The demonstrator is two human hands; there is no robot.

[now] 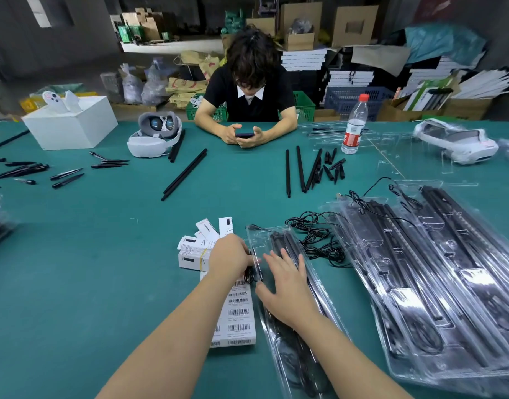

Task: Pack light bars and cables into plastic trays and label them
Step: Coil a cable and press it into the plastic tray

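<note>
Right hand (288, 286) flat, fingers straight, pressing the plastic tray (319, 292); left hand (231, 259) pinching its near edge beside a cable (249, 276); thin, light, slippery, probably flexing; better gripped along the stiffer rim than mid-lid

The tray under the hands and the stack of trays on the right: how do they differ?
The tray under the hands lies alone, near the label sheet; the stack of trays is several overlapping. The right hand lies flat on the single tray, the left hand at its edge; the stack is untouched. Both are clear plastic holding black bars.
</note>
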